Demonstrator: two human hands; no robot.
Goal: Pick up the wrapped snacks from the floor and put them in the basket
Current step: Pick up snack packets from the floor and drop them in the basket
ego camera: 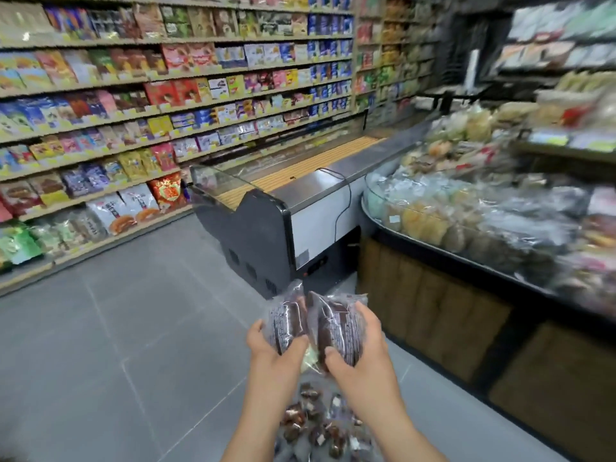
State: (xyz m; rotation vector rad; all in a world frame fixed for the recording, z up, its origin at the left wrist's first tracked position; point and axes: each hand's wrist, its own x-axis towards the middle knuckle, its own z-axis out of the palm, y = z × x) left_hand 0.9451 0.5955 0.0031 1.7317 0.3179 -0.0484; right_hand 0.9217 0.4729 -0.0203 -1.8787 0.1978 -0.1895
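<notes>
My left hand (271,345) grips a clear-wrapped dark round snack (286,320) held upright above the floor. Right beside it, my right hand (361,348) grips a second dark wrapped snack (338,328), and the two packs almost touch. A pale greenish wrapped piece (310,358) shows between my palms. Below my forearms, several small wrapped brown snacks (316,425) lie in a pile on the grey floor (133,345). No basket is in view.
A long shelf wall of boxed and bagged snacks (150,111) runs along the left. A chest freezer with a glass lid (266,211) stands ahead. On the right is a wooden display counter (450,311) piled with bagged pastries (466,211).
</notes>
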